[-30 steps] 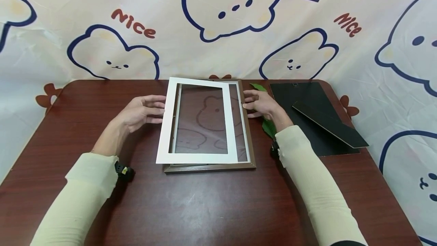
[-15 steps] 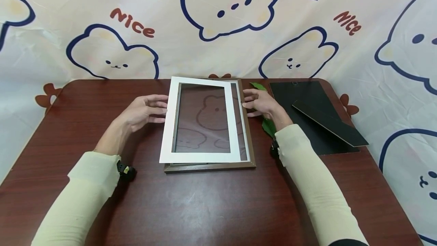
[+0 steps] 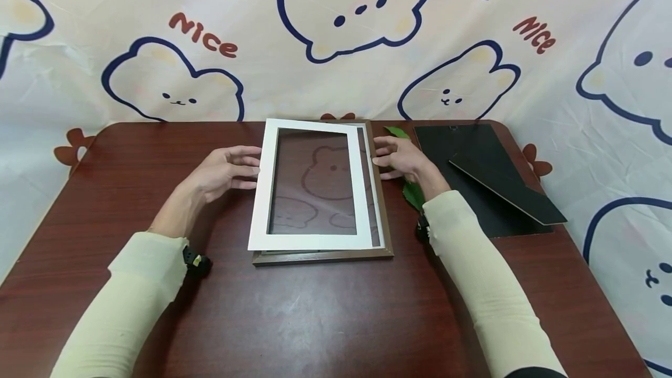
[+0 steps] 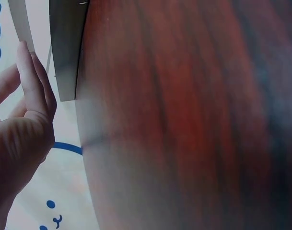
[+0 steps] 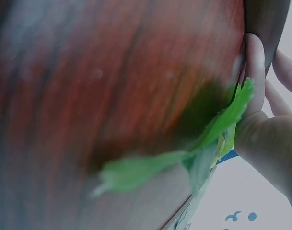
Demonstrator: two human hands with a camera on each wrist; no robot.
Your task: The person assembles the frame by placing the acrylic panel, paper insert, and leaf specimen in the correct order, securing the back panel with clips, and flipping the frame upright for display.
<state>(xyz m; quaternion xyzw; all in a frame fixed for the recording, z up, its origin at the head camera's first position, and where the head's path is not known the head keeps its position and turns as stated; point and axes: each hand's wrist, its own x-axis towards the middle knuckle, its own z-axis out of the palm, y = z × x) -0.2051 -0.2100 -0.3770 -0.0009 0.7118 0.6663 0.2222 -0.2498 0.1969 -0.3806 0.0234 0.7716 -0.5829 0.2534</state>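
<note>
A brown picture frame point(image 3: 322, 259) lies on the table with a glossy pane point(image 3: 315, 185) that mirrors the wall drawings. Over it sits a white mat board point(image 3: 310, 242), slightly askew, overhanging the frame's left side and leaving a strip of pane bare at the right. My left hand point(image 3: 228, 171) has its extended fingertips right at the mat board's left edge. On the other side, my right hand point(image 3: 401, 159) rests extended fingers against the frame's right side. In the left wrist view the fingers point(image 4: 33, 91) look fairly straight beside the frame.
Green leaves point(image 3: 413, 194) lie under and beside my right wrist; the right wrist view shows a leaf point(image 5: 136, 171) close up. A black backing board point(image 3: 446, 147) with its raised stand flap point(image 3: 506, 191) lies at the right. Behind the table point(image 3: 315, 319) hangs a printed cloth point(image 3: 336, 86).
The white mat board has slid a little to the right over the frame, with my left hand following at its edge. My right hand and the frame have stayed put.
</note>
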